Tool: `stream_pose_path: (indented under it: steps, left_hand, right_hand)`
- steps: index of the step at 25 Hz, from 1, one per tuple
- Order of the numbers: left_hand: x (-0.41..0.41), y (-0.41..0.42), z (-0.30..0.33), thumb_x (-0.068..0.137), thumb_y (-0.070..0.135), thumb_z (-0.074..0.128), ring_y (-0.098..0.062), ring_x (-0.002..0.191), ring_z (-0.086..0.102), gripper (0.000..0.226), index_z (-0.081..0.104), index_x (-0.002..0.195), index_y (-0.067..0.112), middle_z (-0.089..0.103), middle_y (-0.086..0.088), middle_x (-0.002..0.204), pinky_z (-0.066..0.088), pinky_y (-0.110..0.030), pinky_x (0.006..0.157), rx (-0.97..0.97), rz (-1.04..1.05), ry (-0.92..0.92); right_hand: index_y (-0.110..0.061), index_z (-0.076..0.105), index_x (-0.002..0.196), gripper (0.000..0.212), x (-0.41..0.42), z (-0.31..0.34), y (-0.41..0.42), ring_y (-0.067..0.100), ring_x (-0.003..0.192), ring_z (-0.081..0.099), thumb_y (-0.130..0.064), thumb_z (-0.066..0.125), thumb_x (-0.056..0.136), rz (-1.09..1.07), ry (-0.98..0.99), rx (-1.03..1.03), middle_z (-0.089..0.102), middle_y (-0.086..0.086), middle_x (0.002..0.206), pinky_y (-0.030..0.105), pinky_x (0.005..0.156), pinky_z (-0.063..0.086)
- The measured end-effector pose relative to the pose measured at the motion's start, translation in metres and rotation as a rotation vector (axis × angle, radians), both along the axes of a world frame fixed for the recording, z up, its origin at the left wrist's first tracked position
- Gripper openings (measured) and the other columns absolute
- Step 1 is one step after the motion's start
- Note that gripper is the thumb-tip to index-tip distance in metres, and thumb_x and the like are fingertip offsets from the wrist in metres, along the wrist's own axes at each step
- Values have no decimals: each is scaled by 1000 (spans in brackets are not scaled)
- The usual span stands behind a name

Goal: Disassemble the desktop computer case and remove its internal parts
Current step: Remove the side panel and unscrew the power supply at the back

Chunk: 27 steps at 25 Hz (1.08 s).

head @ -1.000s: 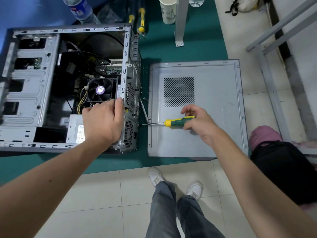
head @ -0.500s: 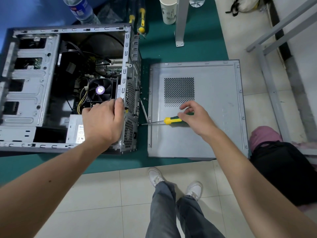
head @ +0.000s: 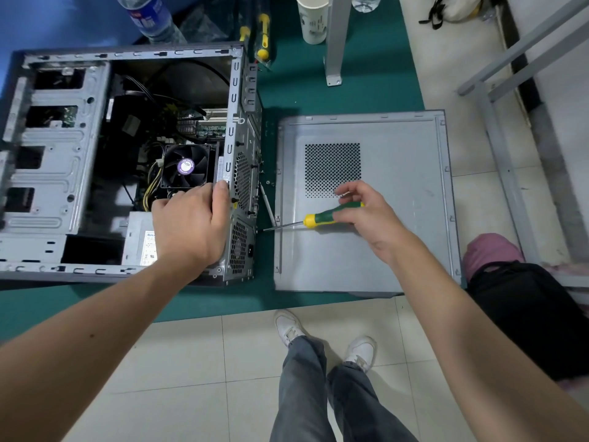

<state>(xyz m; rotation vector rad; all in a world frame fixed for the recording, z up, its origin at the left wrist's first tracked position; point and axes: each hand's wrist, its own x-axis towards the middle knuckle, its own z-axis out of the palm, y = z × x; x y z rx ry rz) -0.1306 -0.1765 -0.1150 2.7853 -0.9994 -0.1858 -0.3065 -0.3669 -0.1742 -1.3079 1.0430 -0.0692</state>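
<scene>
Half-hidden power supply (head: 140, 240) under left hand (head: 188, 224)

Green table mat (head: 318, 94), filling the upper half of the frame, bearing: open computer case (head: 57, 173) lying at left; grey side panel (head: 398, 218) lying flat at centre right; paper cup (head: 313, 20) standing at top centre; water bottle (head: 149, 17) sitting at upper left; yellow-handled tools (head: 263, 30) lying between bottle and cup.

Far left: plastic bottle (head: 149, 19) lying on green counter (head: 350, 97). Paper cup (head: 314, 20) upright, far centre, beside grey metal post (head: 335, 43). Black bag (head: 535, 317) on tiled floor (head: 191, 355), near right.
</scene>
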Motion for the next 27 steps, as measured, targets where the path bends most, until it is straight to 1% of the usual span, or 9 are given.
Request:
stream_pose_path:
  steps: [4, 6, 10, 13, 16, 18, 22, 25, 27]
  left_hand:
    - [0, -1, 0, 100, 45, 11, -23, 63, 47, 50, 33, 59, 27, 45, 8, 57, 32, -42, 79, 2, -1, -3]
    - [0, 0, 0, 100, 45, 12, -23, 63, 47, 50, 33, 59, 27, 45, 8, 57, 31, -42, 79, 0, -2, -1]
    - [0, 0, 0, 100, 46, 11, -23, 62, 47, 51, 34, 59, 26, 45, 7, 57, 32, -43, 80, 2, 0, 1]
    - [0, 1, 1, 100, 45, 12, -23, 61, 46, 51, 34, 58, 26, 44, 7, 56, 32, -43, 79, -4, 0, 0]
    - [0, 1, 1, 100, 45, 11, -23, 61, 46, 51, 34, 59, 27, 45, 7, 56, 33, -43, 79, -3, -5, 1]
    - [0, 1, 1, 100, 45, 11, -22, 61, 46, 51, 34, 59, 27, 45, 7, 56, 33, -43, 79, 2, -6, 3]
    - [0, 0, 1, 100, 46, 10, -22, 62, 47, 51, 35, 60, 26, 47, 7, 57, 30, -41, 78, 13, -5, -1]
    - [0, 0, 1, 100, 46, 10, -22, 62, 47, 52, 36, 60, 26, 47, 6, 57, 30, -40, 77, 12, -3, 0]
    - [0, 0, 1, 100, 46, 11, -23, 62, 47, 51, 36, 59, 26, 47, 6, 58, 30, -41, 78, 10, -2, 1]
  right_hand:
    - [-19, 61, 91, 12, 2, 6, 0, 14, 76, 60, -32, 63, 92, 47, 149, 49, 58, 2, 94, 26, 62, 49]
    - [-13, 57, 88, 44, 0, 4, 2, 20, 71, 57, -53, 41, 98, 286, 420, -175, 57, 2, 81, 28, 56, 40]
    - [-19, 65, 91, 12, -3, -1, 4, 14, 75, 51, -24, 55, 95, 143, 199, -162, 55, -3, 86, 24, 59, 38]
    - [-29, 64, 97, 31, -10, 1, 0, 10, 84, 56, -2, 67, 83, 37, -51, 70, 56, -1, 104, 15, 66, 45]
    - [-26, 59, 97, 15, -5, 9, -1, 12, 77, 60, -40, 62, 92, 166, 181, 4, 59, -1, 98, 22, 60, 45]
    - [-18, 56, 98, 42, -3, 8, -2, 16, 72, 55, -56, 40, 97, 334, 400, -164, 57, 0, 87, 29, 59, 39]
    - [-21, 63, 99, 8, -5, 6, -3, 10, 70, 49, -22, 57, 95, 136, 127, -48, 54, -2, 95, 24, 58, 37]
    - [-28, 64, 100, 39, -10, 7, -7, 8, 84, 57, 7, 62, 82, 60, -143, 218, 53, 0, 108, 18, 66, 48]
    - [-30, 63, 99, 21, -9, 8, -7, 10, 85, 61, -13, 67, 88, 81, -59, 211, 56, 0, 107, 22, 70, 51]
